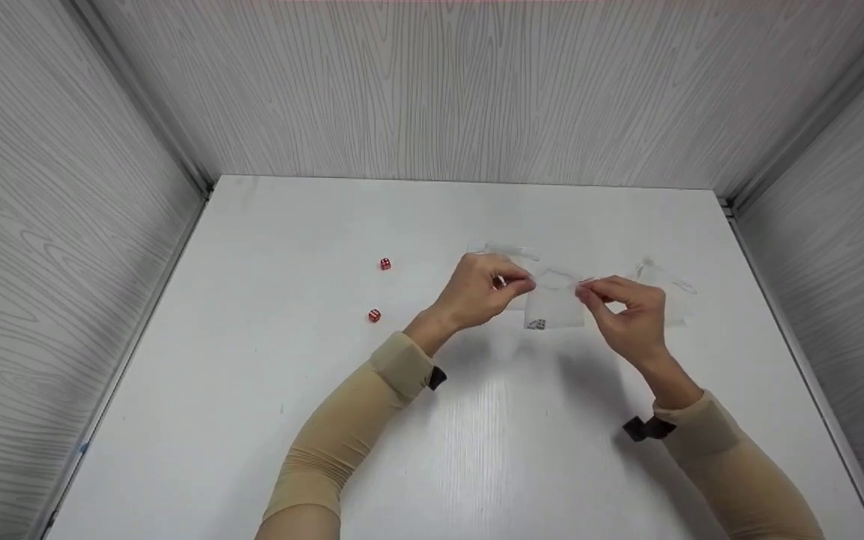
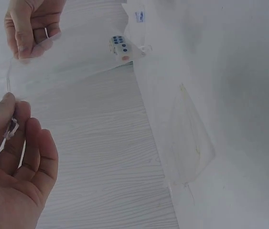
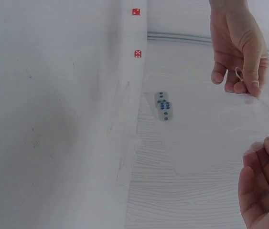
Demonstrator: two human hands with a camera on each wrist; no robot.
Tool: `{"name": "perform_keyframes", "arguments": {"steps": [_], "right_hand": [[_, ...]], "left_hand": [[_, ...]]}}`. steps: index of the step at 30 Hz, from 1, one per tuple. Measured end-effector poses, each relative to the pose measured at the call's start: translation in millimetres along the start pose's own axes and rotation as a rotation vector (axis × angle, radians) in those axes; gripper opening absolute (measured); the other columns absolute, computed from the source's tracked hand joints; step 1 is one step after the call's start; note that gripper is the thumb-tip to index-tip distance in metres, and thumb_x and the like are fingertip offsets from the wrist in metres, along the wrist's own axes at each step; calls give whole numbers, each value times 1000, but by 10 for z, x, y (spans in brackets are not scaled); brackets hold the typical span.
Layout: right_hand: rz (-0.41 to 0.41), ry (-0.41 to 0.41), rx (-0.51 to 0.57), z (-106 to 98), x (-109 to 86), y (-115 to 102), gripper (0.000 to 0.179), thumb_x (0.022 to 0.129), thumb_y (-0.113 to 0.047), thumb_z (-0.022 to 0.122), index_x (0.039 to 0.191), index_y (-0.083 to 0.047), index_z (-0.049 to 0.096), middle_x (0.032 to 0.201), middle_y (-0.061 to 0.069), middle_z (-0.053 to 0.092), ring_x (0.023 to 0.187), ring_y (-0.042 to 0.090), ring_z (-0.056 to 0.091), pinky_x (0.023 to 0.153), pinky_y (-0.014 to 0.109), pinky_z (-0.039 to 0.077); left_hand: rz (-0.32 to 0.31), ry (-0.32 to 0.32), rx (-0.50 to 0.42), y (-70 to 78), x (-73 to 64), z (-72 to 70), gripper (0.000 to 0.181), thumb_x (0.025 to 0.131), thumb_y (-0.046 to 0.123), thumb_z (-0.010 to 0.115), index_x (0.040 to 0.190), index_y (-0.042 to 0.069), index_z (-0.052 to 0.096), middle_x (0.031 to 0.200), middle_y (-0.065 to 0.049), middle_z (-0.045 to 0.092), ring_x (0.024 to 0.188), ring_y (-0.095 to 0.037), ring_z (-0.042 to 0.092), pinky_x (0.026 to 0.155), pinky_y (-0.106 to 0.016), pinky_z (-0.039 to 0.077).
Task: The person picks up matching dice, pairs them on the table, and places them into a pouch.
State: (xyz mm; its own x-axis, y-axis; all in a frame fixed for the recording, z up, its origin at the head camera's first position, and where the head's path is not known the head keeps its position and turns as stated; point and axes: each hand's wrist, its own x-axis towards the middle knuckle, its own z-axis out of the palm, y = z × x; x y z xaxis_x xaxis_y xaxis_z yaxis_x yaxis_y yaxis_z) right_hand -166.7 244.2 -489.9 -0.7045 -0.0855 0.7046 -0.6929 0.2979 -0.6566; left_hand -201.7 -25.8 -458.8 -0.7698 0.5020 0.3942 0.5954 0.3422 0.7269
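Observation:
Both hands hold up a clear plastic drawstring bag (image 1: 556, 306) by its top edge. My left hand (image 1: 481, 289) pinches the left top corner, with a bit of thin white string (image 2: 13, 129) between thumb and fingers. At the right top corner, my right hand (image 1: 627, 311) pinches the edge with thumb and fingertips. White dice (image 3: 164, 107) with blue dots lie in a bottom corner of the bag; whether one or two cannot be told. The bag hangs above the table.
Two red dice (image 1: 385, 264) (image 1: 374, 316) lie on the white table (image 1: 289, 420), left of the hands. Another clear bag (image 1: 503, 250) lies behind my left hand, and one more (image 1: 677, 304) beside my right hand. Wood-grain panels (image 1: 417, 90) wall the table's back and sides.

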Motion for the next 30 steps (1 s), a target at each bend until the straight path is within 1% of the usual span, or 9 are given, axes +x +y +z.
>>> {"name": "perform_keyframes", "arguments": {"steps": [3, 6, 10, 13, 16, 19, 21, 24, 30], "right_hand": [[54, -55, -21, -32, 12, -15, 13, 91, 16, 81, 94, 5, 87, 85, 26, 82, 83, -8, 76, 78, 11, 61], [184, -147, -95, -99, 30, -33, 12, 93, 3, 86, 104, 1, 88, 91, 21, 85, 79, -8, 74, 74, 10, 59], [336, -305, -166, -193, 123, -39, 47, 94, -10, 89, 140, -6, 78, 121, 21, 84, 85, -8, 74, 76, 10, 59], [354, -394, -146, -242, 224, -37, 60, 98, -10, 87, 155, -8, 68, 135, 23, 80, 94, -7, 75, 81, 11, 60], [319, -429, -108, -263, 299, -42, 46, 101, -7, 82, 146, -6, 74, 123, 21, 83, 96, -6, 75, 81, 12, 60], [269, -412, -67, -265, 337, -38, 23, 102, -1, 79, 125, -2, 85, 98, 20, 83, 84, -2, 74, 73, 12, 58], [251, -395, -38, -264, 347, -32, 14, 102, 3, 78, 112, 0, 88, 86, 18, 80, 75, 1, 72, 67, 13, 57], [231, -378, -21, -278, 348, -21, 12, 101, 6, 77, 101, 1, 88, 77, 14, 76, 67, 5, 68, 62, 14, 54], [194, -373, -23, -420, 356, 45, 14, 100, 10, 76, 101, 2, 88, 76, 12, 76, 66, 5, 69, 63, 14, 55]], "left_hand": [[20, 16, 22, 9, 11, -32, 15, 106, 16, 79, 110, 6, 89, 102, -10, 87, 88, -21, 78, 78, -24, 60], [31, 21, 48, 20, 24, -67, 16, 107, 17, 78, 110, 6, 89, 102, -9, 87, 87, -20, 78, 78, -26, 61], [45, 24, 89, 24, 43, -97, 16, 107, 18, 78, 110, 6, 89, 101, -9, 87, 87, -22, 78, 79, -32, 63], [49, 23, 116, 22, 52, -96, 17, 107, 18, 78, 110, 6, 89, 101, -9, 87, 87, -22, 78, 79, -33, 64], [48, 18, 132, 23, 57, -90, 17, 107, 18, 78, 110, 6, 89, 101, -9, 87, 87, -22, 78, 79, -32, 63], [55, 11, 131, 37, 63, -89, 17, 108, 18, 77, 110, 5, 89, 102, -10, 87, 88, -22, 78, 79, -32, 64], [60, 10, 128, 47, 65, -91, 17, 107, 17, 78, 110, 5, 89, 102, -11, 87, 88, -23, 79, 79, -33, 64], [55, 10, 133, 55, 65, -100, 17, 106, 18, 79, 110, 4, 89, 101, -12, 87, 88, -24, 80, 79, -34, 64], [19, 4, 168, 53, 48, -142, 18, 105, 20, 81, 108, 4, 89, 101, -12, 87, 89, -25, 81, 80, -34, 63]]}}
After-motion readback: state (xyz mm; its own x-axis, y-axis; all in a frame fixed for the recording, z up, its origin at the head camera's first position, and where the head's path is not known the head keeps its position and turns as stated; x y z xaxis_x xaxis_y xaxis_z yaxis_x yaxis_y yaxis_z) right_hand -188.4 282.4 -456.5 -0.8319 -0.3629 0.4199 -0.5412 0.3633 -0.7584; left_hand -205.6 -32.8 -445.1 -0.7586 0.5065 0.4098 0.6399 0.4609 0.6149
